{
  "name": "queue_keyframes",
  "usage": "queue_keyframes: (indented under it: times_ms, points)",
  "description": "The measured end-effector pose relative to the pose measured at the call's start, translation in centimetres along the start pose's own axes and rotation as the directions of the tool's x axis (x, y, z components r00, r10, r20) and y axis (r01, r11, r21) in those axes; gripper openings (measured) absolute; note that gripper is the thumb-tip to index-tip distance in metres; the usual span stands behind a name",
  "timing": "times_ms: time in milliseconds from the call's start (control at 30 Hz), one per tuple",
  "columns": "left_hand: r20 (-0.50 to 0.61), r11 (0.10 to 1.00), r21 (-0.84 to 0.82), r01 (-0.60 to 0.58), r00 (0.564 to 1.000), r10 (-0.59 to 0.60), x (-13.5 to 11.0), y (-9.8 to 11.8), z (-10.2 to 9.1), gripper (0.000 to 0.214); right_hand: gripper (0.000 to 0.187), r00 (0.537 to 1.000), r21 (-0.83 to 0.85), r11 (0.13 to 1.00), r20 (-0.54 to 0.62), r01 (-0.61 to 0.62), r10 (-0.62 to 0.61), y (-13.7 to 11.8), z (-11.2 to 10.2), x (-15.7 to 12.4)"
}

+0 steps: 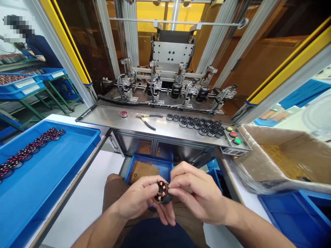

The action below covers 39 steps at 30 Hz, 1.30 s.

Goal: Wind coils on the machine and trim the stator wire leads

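A small black motor stator with copper windings is held above my lap. My left hand is closed around its left side, thumb on the rim and fingers underneath. At its right edge, the thumb and forefinger of my right hand are pinched together; whether they grip the rim or something tiny there is hidden. On the metal ledge ahead lie pliers with black and yellow handles. A single stator with red on top stands left of them, and several black ring-shaped parts are grouped to their right.
A blue tray at left carries a row of stators. Machine fixtures stand behind the ledge, with push buttons at its right end. A plastic-lined carton and blue bins are at right. A person works far left.
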<state>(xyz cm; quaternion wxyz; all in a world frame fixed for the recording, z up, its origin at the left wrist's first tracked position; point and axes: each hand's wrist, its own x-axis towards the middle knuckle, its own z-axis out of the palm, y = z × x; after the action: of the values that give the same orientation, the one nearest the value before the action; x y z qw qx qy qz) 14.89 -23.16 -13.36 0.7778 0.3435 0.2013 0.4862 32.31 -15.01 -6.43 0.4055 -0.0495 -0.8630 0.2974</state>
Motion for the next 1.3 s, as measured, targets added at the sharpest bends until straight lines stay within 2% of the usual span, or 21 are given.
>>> queue_keyframes:
  times_ms: [67,133,267,333,367,400,467,500,533,600,700,767,900,967,1000,1033,1067,1133,1200,1233,1300]
  points:
    - [-0.089,0.995,0.021,-0.096,0.991,0.097,-0.2,0.1,0.4,0.030,0.009,0.999,-0.035,0.999,-0.033,-0.030,0.029,-0.1,-0.1,0.0]
    - [-0.168,0.977,0.046,-0.209,0.962,0.214,-0.3,0.3,0.8,0.024,0.010,0.994,-0.052,0.996,-0.083,-0.076,0.071,-0.1,0.0,-0.1]
    - [-0.257,0.885,0.087,-0.457,0.848,0.463,-0.5,0.8,1.3,0.035,0.011,0.969,-0.004,0.983,-0.170,-0.182,0.179,-0.2,0.3,0.0]
    - [-0.270,0.860,0.047,-0.508,0.822,0.500,-0.4,1.2,1.3,0.038,0.012,0.969,0.050,0.982,-0.158,-0.183,0.189,-0.2,0.4,0.1]
    - [-0.271,0.871,0.026,-0.490,0.835,0.478,-0.3,1.4,1.3,0.039,0.013,0.975,0.072,0.984,-0.142,-0.161,0.170,-0.2,0.4,0.2]
    - [-0.255,0.903,0.002,-0.430,0.873,0.416,-0.2,1.4,1.2,0.040,0.012,0.983,0.085,0.988,-0.121,-0.130,0.140,-0.1,0.3,0.2]
    - [-0.142,0.979,-0.056,-0.196,0.972,0.186,0.0,1.3,0.9,0.049,0.010,0.994,0.089,0.994,-0.081,-0.064,0.071,-0.1,0.1,0.3]
    - [-0.051,0.995,-0.076,-0.064,0.997,0.060,0.1,1.1,0.8,0.059,0.009,0.997,0.079,0.996,-0.065,-0.043,0.048,-0.1,0.0,0.3]
    - [0.036,0.996,-0.084,0.038,0.999,-0.035,0.2,0.9,0.6,0.066,0.009,0.998,0.066,0.997,-0.054,-0.030,0.033,-0.1,-0.1,0.3]
    - [0.105,0.994,-0.078,0.077,0.992,-0.069,0.2,0.5,0.5,0.062,0.008,0.998,0.034,0.999,-0.051,-0.024,0.026,-0.2,-0.4,0.3]
    - [-0.027,0.996,-0.022,-0.081,0.996,0.081,0.1,0.5,0.9,0.032,0.008,0.996,-0.019,0.999,-0.079,-0.045,0.043,-0.3,-0.5,0.2]
    - [-0.127,0.982,0.027,-0.188,0.974,0.190,0.0,0.7,1.4,0.023,0.010,0.989,-0.042,0.995,-0.117,-0.092,0.087,-0.3,-0.4,0.2]
    - [-0.241,0.898,0.115,-0.424,0.866,0.439,-0.1,1.2,2.1,0.038,0.012,0.964,-0.008,0.983,-0.196,-0.184,0.179,-0.3,0.0,0.2]
    - [-0.245,0.868,0.090,-0.489,0.834,0.495,-0.1,1.3,2.0,0.044,0.012,0.965,0.044,0.982,-0.181,-0.186,0.191,-0.2,0.2,0.3]
    - [-0.250,0.872,0.062,-0.485,0.838,0.484,0.0,1.4,1.8,0.045,0.012,0.970,0.066,0.983,-0.161,-0.172,0.181,-0.2,0.3,0.3]
    - [-0.255,0.897,0.026,-0.441,0.865,0.433,0.2,1.4,1.6,0.043,0.011,0.977,0.083,0.985,-0.137,-0.153,0.163,-0.1,0.3,0.4]
    - [-0.240,0.938,-0.017,-0.345,0.913,0.331,0.3,1.4,1.3,0.040,0.011,0.983,0.095,0.987,-0.112,-0.133,0.144,0.1,0.3,0.4]
    - [-0.112,0.994,-0.096,-0.047,0.993,0.036,0.6,1.3,0.8,0.049,0.010,0.991,0.111,0.988,-0.070,-0.105,0.113,0.3,0.2,0.3]
    - [0.064,0.975,-0.110,0.194,0.980,-0.188,0.8,1.1,0.4,0.066,0.009,0.993,0.114,0.988,-0.052,-0.103,0.110,0.5,0.0,0.3]
    - [0.098,0.972,-0.099,0.214,0.974,-0.204,0.9,0.9,0.3,0.067,0.009,0.992,0.104,0.989,-0.055,-0.104,0.110,0.6,-0.1,0.2]
    - [0.030,0.993,-0.059,0.103,0.994,-0.101,0.8,0.7,0.3,0.056,0.010,0.991,0.056,0.993,-0.078,-0.108,0.112,0.5,-0.3,0.2]
